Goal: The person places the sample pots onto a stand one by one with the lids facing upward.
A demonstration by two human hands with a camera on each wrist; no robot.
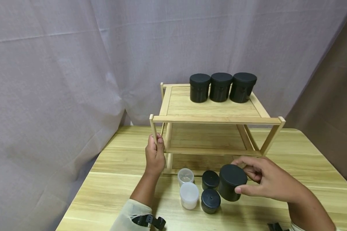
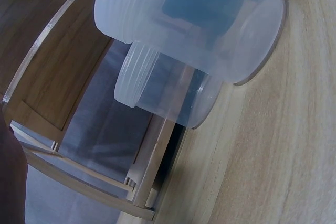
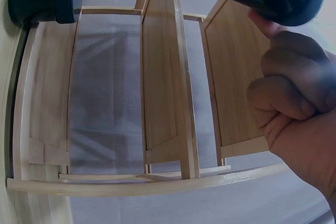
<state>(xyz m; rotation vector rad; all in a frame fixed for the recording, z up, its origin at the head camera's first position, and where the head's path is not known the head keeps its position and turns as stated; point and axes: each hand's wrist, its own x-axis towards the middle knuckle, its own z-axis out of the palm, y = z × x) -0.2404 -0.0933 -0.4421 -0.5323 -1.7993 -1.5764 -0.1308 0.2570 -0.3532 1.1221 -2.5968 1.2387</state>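
Nearest the tabletop's front edge: right hand (image 1: 267, 181) with fingers curled round a black jar (image 1: 232, 182), lifted above two more. Left hand (image 1: 155, 153) gripping the rack's (image 1: 217, 119) front-left post. Probably mid-carry; next, setting it on a shelf beside three others (image 1: 222, 86).

Soft, even light fills the head view, which is sharp, with faint shadows under the wooden rack (image 1: 211, 110). Both wrist views bend straight lines near the edges; the translucent jars (image 2: 194, 19) in the left wrist view are blurred close-up.
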